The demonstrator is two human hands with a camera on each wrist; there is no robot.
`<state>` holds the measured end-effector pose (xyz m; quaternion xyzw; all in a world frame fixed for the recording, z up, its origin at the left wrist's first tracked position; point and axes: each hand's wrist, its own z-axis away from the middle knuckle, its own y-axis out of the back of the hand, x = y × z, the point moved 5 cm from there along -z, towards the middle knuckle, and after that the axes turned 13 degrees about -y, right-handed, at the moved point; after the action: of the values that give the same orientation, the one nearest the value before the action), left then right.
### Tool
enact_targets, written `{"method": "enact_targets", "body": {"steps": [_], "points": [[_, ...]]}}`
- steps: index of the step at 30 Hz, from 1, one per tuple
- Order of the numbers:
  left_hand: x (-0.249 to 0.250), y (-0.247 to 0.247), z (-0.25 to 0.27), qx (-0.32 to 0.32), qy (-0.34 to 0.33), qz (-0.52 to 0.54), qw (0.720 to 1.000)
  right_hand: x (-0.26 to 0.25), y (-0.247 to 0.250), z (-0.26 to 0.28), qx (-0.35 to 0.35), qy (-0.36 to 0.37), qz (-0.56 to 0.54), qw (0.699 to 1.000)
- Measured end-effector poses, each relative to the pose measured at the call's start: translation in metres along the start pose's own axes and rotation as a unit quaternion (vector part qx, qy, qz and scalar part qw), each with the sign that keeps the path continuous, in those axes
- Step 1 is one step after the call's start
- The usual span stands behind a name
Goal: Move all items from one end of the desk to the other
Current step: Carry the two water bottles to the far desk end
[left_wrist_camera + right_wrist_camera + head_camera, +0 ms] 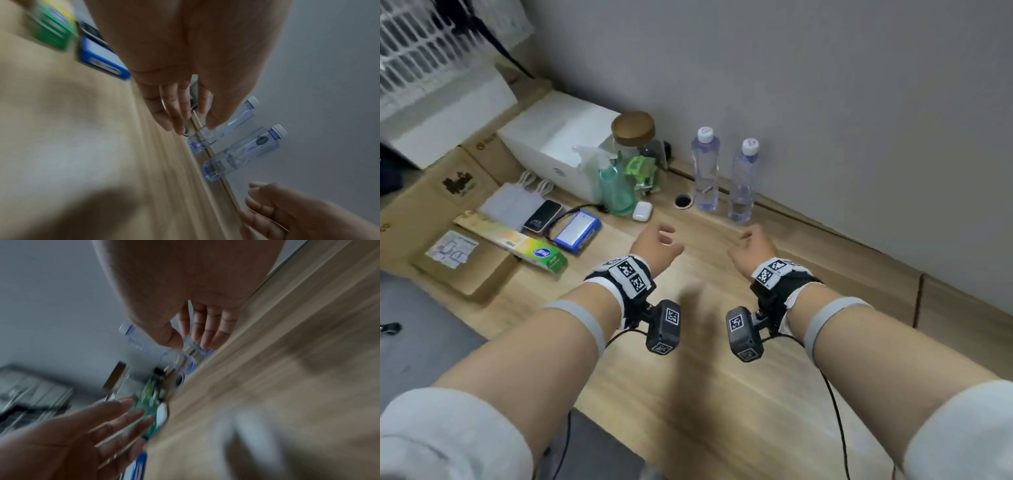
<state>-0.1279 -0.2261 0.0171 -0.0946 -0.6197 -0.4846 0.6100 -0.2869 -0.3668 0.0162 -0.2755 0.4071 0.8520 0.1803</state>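
Two bottles (722, 173) by wall, earbud case (642, 210) (white), left hand (657, 245) near.

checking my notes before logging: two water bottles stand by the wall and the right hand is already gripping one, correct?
Not quite. Two water bottles do stand by the wall, but the right hand grips nothing; the head view shows it open, short of them.

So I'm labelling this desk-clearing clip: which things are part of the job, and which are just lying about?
Job: two water bottles, spray bottle, earbud case, blue box, jar; both hands empty.

Lying about: cardboard boxes, cable hole, wall.
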Motion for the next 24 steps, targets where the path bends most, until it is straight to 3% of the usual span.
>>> {"method": "enact_targets", "body": {"steps": [5, 12, 18, 24], "points": [[0.022, -0.009, -0.095, -0.013, -0.066, 0.053, 0.996, -0.031, 0.024, -0.051, 0.105, -0.04, -0.093, 0.989], [0.045, -0.022, -0.179, -0.015, -0.141, 0.101, 0.985, -0.06, 0.033, -0.102, 0.1, -0.058, -0.125, 0.985], [0.041, -0.032, -0.198, -0.021, -0.167, 0.072, 0.983, -0.08, 0.024, -0.116, 0.111, -0.049, -0.086, 0.989], [0.039, -0.042, -0.173, -0.035, -0.166, 0.032, 0.985, -0.045, 0.036, -0.089, 0.135, -0.065, -0.155, 0.976]]}}
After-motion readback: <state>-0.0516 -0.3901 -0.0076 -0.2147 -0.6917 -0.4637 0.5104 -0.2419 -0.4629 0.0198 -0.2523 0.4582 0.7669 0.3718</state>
